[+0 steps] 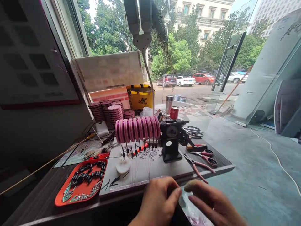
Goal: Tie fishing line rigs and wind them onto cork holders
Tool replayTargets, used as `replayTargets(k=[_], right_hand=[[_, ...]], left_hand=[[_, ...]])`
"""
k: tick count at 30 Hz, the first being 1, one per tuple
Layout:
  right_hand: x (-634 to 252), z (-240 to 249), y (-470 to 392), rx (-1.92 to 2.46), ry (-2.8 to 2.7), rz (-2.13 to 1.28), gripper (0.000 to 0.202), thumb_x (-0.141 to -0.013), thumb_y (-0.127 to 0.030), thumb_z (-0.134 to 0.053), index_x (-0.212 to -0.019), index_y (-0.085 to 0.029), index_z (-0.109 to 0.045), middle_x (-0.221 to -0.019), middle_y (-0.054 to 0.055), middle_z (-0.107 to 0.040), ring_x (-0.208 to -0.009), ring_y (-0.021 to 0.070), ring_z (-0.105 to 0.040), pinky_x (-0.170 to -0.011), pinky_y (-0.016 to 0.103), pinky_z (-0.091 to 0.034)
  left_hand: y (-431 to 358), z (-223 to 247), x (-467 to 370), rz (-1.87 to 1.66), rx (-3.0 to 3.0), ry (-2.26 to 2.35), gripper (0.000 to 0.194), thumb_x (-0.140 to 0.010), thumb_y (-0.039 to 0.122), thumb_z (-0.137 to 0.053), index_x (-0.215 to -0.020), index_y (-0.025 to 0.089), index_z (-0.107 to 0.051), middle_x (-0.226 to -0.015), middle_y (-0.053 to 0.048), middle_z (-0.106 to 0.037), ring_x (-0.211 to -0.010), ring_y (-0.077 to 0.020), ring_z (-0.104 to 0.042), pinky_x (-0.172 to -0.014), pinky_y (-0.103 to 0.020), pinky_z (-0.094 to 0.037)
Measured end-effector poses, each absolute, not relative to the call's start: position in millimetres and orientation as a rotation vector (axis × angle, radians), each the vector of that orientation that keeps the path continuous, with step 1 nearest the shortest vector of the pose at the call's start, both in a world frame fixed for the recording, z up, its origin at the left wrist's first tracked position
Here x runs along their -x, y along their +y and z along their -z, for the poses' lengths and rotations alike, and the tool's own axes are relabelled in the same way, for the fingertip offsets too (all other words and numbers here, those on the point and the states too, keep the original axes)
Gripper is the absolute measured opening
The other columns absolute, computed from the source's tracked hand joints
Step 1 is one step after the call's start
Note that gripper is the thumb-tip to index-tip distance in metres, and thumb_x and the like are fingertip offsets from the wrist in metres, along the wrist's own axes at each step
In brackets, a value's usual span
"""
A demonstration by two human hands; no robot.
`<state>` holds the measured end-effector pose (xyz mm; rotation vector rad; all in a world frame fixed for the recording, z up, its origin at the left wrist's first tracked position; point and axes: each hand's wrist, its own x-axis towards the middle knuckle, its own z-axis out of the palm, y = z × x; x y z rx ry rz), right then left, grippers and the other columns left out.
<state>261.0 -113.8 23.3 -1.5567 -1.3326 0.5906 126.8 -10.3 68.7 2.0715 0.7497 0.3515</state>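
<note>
My left hand [162,199] is at the front edge of the table, its thumb and index finger pinched together; whatever they hold is hidden or too small to make out. Just to its right, my right hand [213,202] has thumb and index finger apart, with nothing visible between them. Clear plastic [194,210] shows below the hands. Beyond them, a row of pink discs [137,128] is mounted on a black winding machine [172,138]. Thin threads and small black clips [124,155] hang from the discs. Small white beads [148,153] lie beneath.
A red tray [58,199] of black parts and small metal pieces sits left. Red-handled pliers [199,169], scissors [207,153] and a round white piece [123,165] lie on the table. Behind stand stacked pink discs [115,113], a yellow bag [141,99] and a red can [174,113].
</note>
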Motion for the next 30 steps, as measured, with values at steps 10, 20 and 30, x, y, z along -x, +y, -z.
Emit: replayTargets(k=[10,20,30], right_hand=[[-321.9,-84.5,-73.7,1.731,-1.364,0.381,0.014,-0.086,-0.026,-0.049,-0.079,-0.02,-0.06,-0.078,0.003,-0.061,-0.071,0.0174,-0.059,-0.062,0.027,-0.042],[-330.3,-82.7,-60.1,1.816,-1.332,0.737,0.016,-0.086,-0.026,-0.048,-0.076,-0.019,-0.059,-0.074,0.003,-0.063,-0.067,0.0186,-0.059,-0.059,0.027,-0.04],[-325.0,-75.7,-34.2,1.958,-1.355,0.858,0.02,-0.087,-0.022,-0.043,-0.08,-0.017,-0.06,-0.074,0.006,-0.062,-0.067,0.0206,-0.059,-0.057,0.026,-0.038]], left_hand=[[23.1,-50.9,-187.1,-0.708,-1.339,0.724,0.018,-0.074,0.032,-0.05,-0.069,0.017,-0.057,-0.056,0.004,-0.051,-0.04,-0.0066,-0.027,-0.042,-0.023,-0.02],[18.2,-36.7,-185.2,-0.699,-1.211,0.754,0.011,-0.066,0.027,-0.061,-0.073,0.019,-0.062,-0.061,0.003,-0.057,-0.038,-0.0053,-0.031,-0.038,-0.021,-0.019],[16.0,-34.0,-189.5,-0.747,-1.496,0.773,0.028,-0.07,0.014,-0.056,-0.096,0.02,-0.064,-0.09,-0.003,-0.063,-0.056,-0.0111,-0.047,-0.057,-0.026,-0.04]])
